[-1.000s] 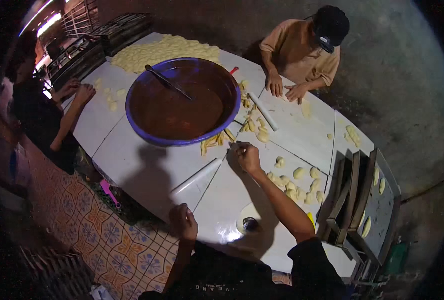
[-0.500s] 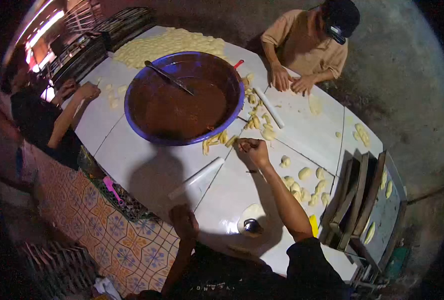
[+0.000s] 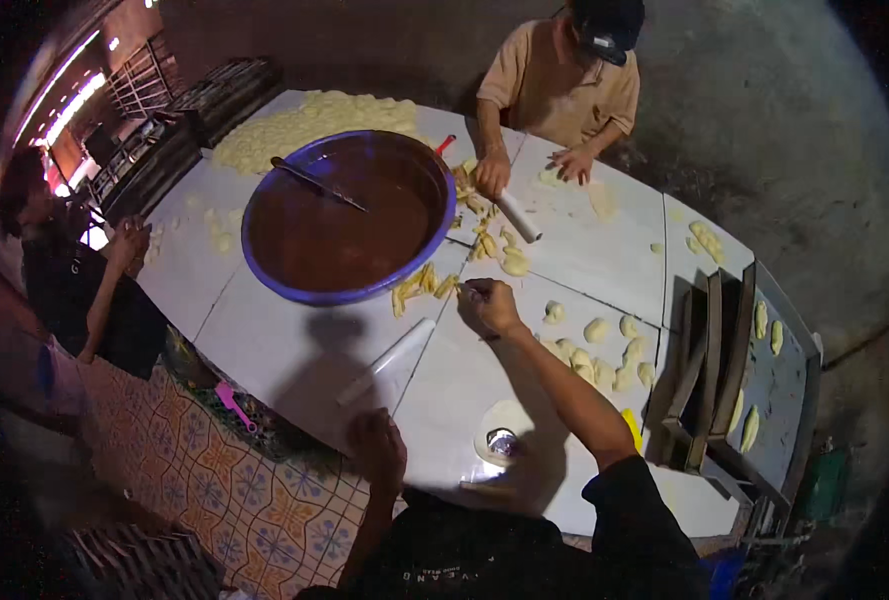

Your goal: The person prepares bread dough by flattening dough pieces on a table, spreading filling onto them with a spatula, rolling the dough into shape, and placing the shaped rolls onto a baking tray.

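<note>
My right hand (image 3: 492,305) reaches over the white tiled table, fingers closed on something small I cannot make out, beside yellow banana-like pieces (image 3: 414,290). My left hand (image 3: 379,445) is at the near edge, fingers curled, their contents hidden in shadow. Between my hands lies a white rolling pin (image 3: 384,360). Nearer me is a flattened dough round (image 3: 489,415) with a dark glossy blob (image 3: 500,442) on it. Several dough balls (image 3: 594,365) sit right of my hand. A wide blue basin (image 3: 339,225) of brown substance, a long utensil across it, stands beyond.
A co-worker (image 3: 559,80) opposite has a hand on another rolling pin (image 3: 519,215); another co-worker (image 3: 74,280) works at the left. Many dough pieces (image 3: 304,125) cover the far corner. Metal trays (image 3: 714,370) with dough stand at right; dark racks (image 3: 164,155) at far left.
The co-worker opposite has moved one hand from the dough to the far rolling pin. The left co-worker's hands have shifted. The view has tilted slightly; my right hand stays by the yellow pieces.
</note>
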The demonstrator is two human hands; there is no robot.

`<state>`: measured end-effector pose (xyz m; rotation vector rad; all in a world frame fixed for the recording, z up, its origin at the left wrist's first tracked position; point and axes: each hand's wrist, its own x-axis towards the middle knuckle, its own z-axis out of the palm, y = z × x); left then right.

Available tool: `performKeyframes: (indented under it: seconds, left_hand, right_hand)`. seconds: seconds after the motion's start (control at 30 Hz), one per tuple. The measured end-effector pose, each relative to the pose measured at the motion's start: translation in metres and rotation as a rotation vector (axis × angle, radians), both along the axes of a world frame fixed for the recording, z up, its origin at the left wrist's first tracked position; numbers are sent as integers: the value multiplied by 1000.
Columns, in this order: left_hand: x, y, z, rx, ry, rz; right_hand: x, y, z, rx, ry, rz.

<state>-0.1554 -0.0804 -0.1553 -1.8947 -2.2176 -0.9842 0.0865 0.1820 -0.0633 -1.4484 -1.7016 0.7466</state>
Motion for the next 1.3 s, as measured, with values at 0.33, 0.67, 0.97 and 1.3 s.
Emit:
performKeyframes:
  seconds: [0.33,0.67,0.97,1.3]
  left_hand:
    - [-5,-6,-5,-6,55,-18]
    - [-9,13,-14,67,-87,-61]
    - [12,8,30,131,-103,-366]
    - [95,25,73,-23,-340,-811]
  right_hand:
    - [-18,18,-42,362,-258,69]
    - [67,-96,43,-299,12,235]
    - [68,-224,-17,107,-197,468]
    - [66,-269,-16,-116,165,236]
